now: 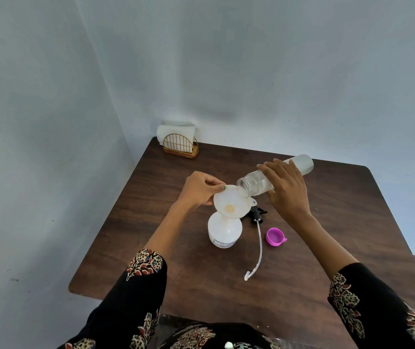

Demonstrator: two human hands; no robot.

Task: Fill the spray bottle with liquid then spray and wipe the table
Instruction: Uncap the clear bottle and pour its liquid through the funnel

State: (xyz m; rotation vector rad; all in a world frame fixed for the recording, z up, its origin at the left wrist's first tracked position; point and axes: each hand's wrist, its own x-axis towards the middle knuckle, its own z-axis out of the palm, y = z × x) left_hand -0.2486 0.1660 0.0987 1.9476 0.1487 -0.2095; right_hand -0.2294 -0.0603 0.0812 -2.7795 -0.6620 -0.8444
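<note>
Sleeves (136, 285), black with a floral print, frame the near edge of the dark wooden table (201, 285). Clear dip tube (258, 250) lies on the tabletop, running back to the black spray head (258, 214), which lies on its side behind the funnel. Pink cap (274, 237) sits open side up just right of the tube. Spray bottle (224, 230), white, stands upright near table centre, left of the tube, with a white funnel (231, 201) seated in its neck. Left hand (200, 190) pinches the funnel's far-left rim between thumb and fingers. Right hand (288, 190) wraps around a clear bottle (274, 176) tipped mouth-down to the left, its open mouth over the funnel's right rim; liquid runs into the funnel. Far back-left corner: gold wire holder (180, 146) with white napkins (176, 131) against the wall.
</note>
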